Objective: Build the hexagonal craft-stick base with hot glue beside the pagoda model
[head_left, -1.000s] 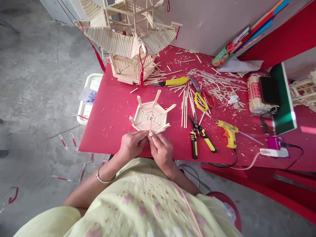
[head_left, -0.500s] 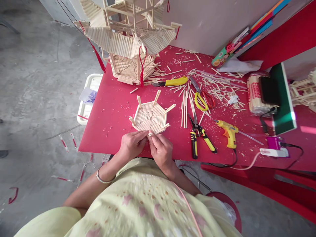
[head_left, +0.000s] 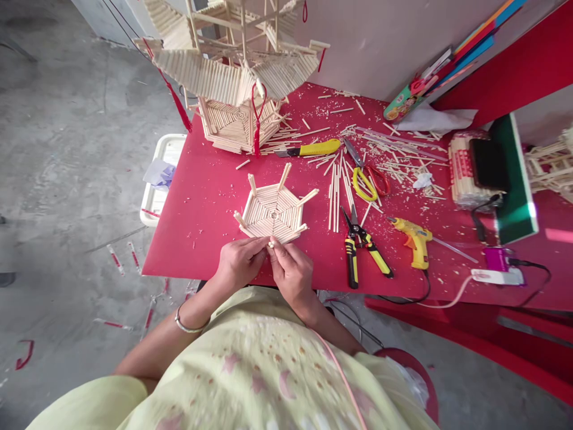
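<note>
A hexagonal base of pale wooden sticks (head_left: 264, 212) lies flat on the red tabletop, with short stick posts standing out at its corners. At its near edge, my left hand (head_left: 240, 263) and my right hand (head_left: 292, 272) meet, fingertips pinched around the end of a small bundle of wooden sticks (head_left: 271, 244). Only the tip of this bundle shows; the fingers cover the rest. Whether it touches the base I cannot tell. Behind the base stands a larger pagoda model (head_left: 233, 77) of the same sticks, hung with red tassels.
Right of the base lie loose sticks (head_left: 334, 200), a yellow utility knife (head_left: 320, 147), scissors (head_left: 364, 182), black-and-yellow cutters (head_left: 358, 245) and a yellow glue gun (head_left: 417, 242) with its cord. Farther right, a phone (head_left: 489, 164) rests on packed sticks. A white tray (head_left: 150, 200) stands left of the table (head_left: 179, 245).
</note>
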Demonstrator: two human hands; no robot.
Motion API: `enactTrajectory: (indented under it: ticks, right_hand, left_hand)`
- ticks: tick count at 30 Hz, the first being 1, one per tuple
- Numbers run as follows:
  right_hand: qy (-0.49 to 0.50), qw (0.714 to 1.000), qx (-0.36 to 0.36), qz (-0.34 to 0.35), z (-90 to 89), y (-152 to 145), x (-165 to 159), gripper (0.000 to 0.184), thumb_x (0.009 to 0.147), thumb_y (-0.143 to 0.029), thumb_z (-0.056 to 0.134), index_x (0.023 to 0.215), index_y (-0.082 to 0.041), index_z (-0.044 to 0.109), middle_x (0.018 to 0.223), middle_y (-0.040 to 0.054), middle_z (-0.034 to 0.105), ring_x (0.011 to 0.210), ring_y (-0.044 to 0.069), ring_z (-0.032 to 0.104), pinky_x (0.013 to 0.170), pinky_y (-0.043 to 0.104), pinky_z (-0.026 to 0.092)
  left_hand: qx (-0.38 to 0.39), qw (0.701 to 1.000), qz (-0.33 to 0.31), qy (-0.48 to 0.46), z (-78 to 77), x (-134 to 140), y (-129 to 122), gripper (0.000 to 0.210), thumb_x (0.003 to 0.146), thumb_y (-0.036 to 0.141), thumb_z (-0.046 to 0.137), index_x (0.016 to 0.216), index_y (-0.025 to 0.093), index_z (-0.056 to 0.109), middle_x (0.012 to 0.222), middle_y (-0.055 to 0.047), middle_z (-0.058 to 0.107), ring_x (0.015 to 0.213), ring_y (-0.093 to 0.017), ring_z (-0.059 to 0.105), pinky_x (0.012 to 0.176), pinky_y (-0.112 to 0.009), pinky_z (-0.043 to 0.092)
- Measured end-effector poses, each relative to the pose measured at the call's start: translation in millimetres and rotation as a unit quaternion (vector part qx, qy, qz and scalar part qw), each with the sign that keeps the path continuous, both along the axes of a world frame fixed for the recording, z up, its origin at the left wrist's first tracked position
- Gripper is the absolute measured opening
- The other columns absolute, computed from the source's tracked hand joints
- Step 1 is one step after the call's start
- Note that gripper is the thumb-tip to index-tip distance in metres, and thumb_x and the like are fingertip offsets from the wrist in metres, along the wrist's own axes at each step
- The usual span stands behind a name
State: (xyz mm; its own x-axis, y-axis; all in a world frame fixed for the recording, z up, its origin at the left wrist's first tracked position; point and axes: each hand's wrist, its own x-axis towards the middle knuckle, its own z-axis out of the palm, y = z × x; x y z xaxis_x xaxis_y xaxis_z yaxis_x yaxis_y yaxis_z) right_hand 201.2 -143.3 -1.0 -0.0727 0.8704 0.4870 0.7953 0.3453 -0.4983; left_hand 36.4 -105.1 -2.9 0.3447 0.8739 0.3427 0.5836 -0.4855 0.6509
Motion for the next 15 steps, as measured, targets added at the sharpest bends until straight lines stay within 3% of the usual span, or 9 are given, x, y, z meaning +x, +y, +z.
enactTrajectory:
  ticks: [15]
  right_hand:
    - [-0.002,1.0,-0.006,-0.004,-0.2,0.3,0.2,0.034,0.104,-0.026,0.059,0.137,-0.023,0.068,0.085,0.0061,0.076,0.077,0.017,0.072,0.075,0.027,0.059]
  left_hand:
    - [-0.017,1.0,0.0,0.008,1.1,0.2,0.2,0.028,0.094,0.015,0.055,0.109,0.023,0.077,0.105,-0.005,0.083,0.087,-0.018,0.079,0.072,-0.024,0.06]
